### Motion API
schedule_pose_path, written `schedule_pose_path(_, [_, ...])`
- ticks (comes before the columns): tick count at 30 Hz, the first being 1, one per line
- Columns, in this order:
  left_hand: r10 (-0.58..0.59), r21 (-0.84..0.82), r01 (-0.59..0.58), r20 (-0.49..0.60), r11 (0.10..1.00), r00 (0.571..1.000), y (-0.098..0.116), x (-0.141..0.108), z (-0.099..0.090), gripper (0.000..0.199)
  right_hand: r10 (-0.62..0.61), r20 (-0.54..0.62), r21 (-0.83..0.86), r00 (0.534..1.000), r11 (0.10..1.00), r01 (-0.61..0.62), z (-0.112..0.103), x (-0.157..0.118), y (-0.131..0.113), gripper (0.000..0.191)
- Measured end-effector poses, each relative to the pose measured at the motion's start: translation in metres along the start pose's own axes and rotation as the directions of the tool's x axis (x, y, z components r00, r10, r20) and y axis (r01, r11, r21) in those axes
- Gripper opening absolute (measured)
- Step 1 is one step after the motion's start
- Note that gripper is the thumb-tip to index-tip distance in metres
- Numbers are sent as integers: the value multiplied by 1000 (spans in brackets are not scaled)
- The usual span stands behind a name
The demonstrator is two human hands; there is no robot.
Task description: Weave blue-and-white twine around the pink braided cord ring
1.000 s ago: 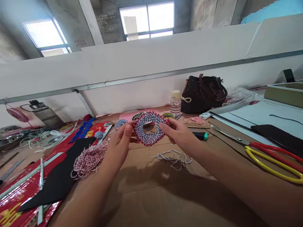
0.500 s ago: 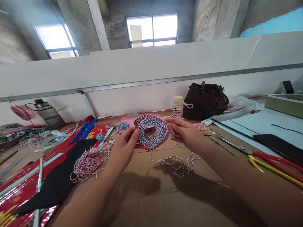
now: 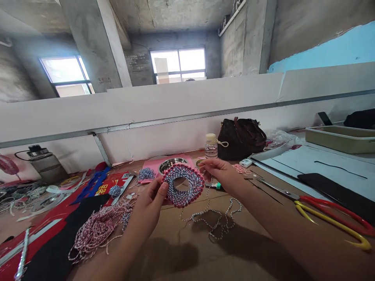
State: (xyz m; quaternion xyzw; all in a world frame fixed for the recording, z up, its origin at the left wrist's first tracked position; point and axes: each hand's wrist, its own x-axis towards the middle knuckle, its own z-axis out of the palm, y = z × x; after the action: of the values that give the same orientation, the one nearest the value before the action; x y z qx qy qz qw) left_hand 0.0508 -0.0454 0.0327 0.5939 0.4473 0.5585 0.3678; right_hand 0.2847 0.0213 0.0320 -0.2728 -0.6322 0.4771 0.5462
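Loosening its hold since a moment ago, the right hand [image 3: 221,175] has opened out, fingers reaching for the upper edge of the braided ring [image 3: 193,187], though whether they touch it I can't quite tell. The left hand [image 3: 149,201] has the ring now, pinched firmly at its lower side between thumb and fingers. It's up in the air above the cardboard-covered table [image 3: 175,249], tilted toward the wearer, seemingly so the blue-and-white coils and red-beaded rim face the eyes. Its loose cord [image 3: 218,222] drops down and sprawls on the cardboard, free of the hands. Behind sits a steel bowl [image 3: 171,164] on a pink sheet, a bundle of pink-and-white twine [image 3: 99,230] lies by the left forearm, and the red-and-yellow-handled scissors [image 3: 331,218] wait out to the right, away from the working space.
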Motion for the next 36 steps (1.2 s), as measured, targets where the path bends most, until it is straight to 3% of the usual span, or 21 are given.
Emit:
schedule_pose_path(5, [-31,-42,30,-10,999,999,1,1,0,49,16,13,89,1000,996,-17,2,-1,1,25])
schedule_pose_path(11, [-117,-110,109,-67,988,991,2,3,0,51,137,17,217,990,966,-138,19,-13,-5,27])
schedule_pose_path(14, [-139,-188,123,-73,975,988,-1,4,2,53,146,57,193,988,969,-155,30,-19,-8,40])
schedule_pose_path(17, [-147,-223,131,-56,966,988,-3,4,5,52,139,63,127,988,981,-146,36,-22,-9,40])
schedule_pose_path(27, [-114,-145,118,36,982,993,-4,4,-1,52,172,9,199,985,965,-170,41,-24,-6,32])
schedule_pose_path(36, [-140,-102,141,20,985,990,-6,7,-2,55,183,28,182,983,966,-185,42,-24,-5,37])
